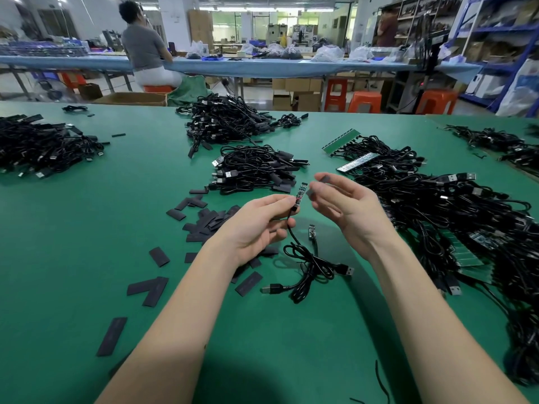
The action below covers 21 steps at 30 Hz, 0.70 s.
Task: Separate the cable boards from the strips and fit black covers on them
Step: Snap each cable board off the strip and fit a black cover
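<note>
My left hand (256,225) pinches a black cable just below its small green board (300,193), which stands upright above the green table. My right hand (341,202) holds a black cover (316,186) between thumb and fingers, just right of the board's top and not touching it. The cable (309,266) hangs down and coils on the table with USB plugs. A second loose board (312,231) lies on the table between my hands. Loose black covers (204,220) lie scattered left of my left hand.
Piles of covered cables (256,170) sit ahead, at the far centre (227,121) and at the left (43,147). A large heap of cables on green strips (437,205) fills the right side. A person (145,48) sits at a far bench.
</note>
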{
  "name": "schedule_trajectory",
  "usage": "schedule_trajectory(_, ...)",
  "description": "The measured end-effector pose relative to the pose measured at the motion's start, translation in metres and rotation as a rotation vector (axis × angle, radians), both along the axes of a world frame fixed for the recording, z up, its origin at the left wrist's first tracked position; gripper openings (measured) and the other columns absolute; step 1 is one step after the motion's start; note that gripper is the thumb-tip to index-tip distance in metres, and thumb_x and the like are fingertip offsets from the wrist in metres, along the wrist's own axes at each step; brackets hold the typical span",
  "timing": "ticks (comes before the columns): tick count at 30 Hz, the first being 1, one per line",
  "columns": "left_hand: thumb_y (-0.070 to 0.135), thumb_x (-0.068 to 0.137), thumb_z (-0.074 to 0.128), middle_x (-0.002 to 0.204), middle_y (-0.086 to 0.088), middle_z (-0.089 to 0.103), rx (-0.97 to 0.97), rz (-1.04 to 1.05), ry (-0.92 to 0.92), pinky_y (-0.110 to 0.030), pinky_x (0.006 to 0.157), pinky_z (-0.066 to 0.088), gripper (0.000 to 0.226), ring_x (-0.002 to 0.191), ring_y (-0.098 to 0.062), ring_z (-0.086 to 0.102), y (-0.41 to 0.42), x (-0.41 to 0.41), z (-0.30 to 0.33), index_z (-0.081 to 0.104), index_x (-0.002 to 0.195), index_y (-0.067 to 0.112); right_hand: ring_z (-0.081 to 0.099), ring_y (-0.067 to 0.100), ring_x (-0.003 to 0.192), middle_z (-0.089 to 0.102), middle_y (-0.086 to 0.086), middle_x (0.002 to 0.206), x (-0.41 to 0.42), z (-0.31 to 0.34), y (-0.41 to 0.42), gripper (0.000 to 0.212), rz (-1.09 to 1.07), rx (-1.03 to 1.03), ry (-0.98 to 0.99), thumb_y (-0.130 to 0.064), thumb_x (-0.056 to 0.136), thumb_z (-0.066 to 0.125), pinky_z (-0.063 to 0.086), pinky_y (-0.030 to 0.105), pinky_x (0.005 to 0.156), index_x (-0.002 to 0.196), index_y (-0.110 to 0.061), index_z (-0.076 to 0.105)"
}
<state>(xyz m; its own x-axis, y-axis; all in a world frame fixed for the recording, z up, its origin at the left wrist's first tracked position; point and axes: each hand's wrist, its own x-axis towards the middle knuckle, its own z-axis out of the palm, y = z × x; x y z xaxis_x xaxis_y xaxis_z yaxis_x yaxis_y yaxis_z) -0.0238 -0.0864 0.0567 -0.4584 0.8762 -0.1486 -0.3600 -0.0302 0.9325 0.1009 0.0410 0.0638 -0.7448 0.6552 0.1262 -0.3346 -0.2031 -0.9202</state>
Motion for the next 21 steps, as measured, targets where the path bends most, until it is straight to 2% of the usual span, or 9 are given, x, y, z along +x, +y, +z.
schedule_trajectory(3, 0.013, 0.098, 0.06, 0.076, 0.001, 0.066, 0.002, -0.021, -0.053, -0.013, 0.044, 0.042, 0.008, 0.059, -0.006, 0.055, 0.0002, 0.0008, -0.0003, 0.065, 0.101, 0.007, 0.071, 0.017, 0.081, 0.073, 0.01, 0.087, 0.0027, 0.001, 0.0041, 0.019, -0.062, -0.05, 0.089, -0.004, 0.079, 0.076, 0.056, 0.021, 0.08, 0.098, -0.007, 0.073)
schedule_trajectory(6, 0.013, 0.098, 0.061, 0.075, 0.001, 0.065, -0.001, -0.051, -0.07, -0.012, 0.046, 0.043, 0.008, 0.059, -0.005, 0.052, -0.0001, 0.0029, 0.0003, 0.065, 0.097, 0.007, 0.071, 0.016, 0.082, 0.074, 0.007, 0.083, 0.0023, 0.0018, 0.0041, 0.015, -0.082, -0.03, 0.128, -0.002, 0.082, 0.075, 0.056, 0.022, 0.082, 0.095, -0.006, 0.074)
schedule_trajectory(10, 0.013, 0.099, 0.059, 0.076, 0.001, 0.064, 0.001, -0.071, -0.073, -0.012, 0.046, 0.043, 0.009, 0.058, -0.004, 0.051, -0.0002, 0.0037, 0.0009, 0.065, 0.097, 0.007, 0.071, 0.011, 0.08, 0.075, 0.001, 0.08, -0.0008, 0.001, 0.0001, 0.012, -0.118, 0.009, 0.106, 0.001, 0.083, 0.074, 0.057, 0.02, 0.08, 0.094, -0.005, 0.074)
schedule_trajectory(16, 0.013, 0.099, 0.059, 0.078, 0.001, 0.064, 0.006, -0.092, -0.051, -0.012, 0.047, 0.044, 0.009, 0.059, -0.004, 0.053, -0.0007, 0.0029, 0.0002, 0.066, 0.099, 0.006, 0.07, 0.012, 0.077, 0.074, 0.003, 0.077, 0.0014, 0.0014, -0.0017, 0.012, -0.146, 0.047, 0.07, 0.004, 0.083, 0.074, 0.057, 0.022, 0.079, 0.09, -0.005, 0.074)
schedule_trajectory(21, 0.011, 0.098, 0.056, 0.08, 0.0, 0.062, 0.023, -0.148, -0.022, -0.013, 0.047, 0.042, 0.012, 0.058, -0.003, 0.052, -0.0047, 0.0003, 0.0008, 0.063, 0.104, 0.006, 0.07, 0.011, 0.078, 0.073, 0.003, 0.081, 0.0055, 0.0037, 0.0011, 0.01, 0.003, -0.03, 0.041, -0.005, 0.078, 0.076, 0.057, 0.019, 0.078, 0.087, -0.008, 0.077)
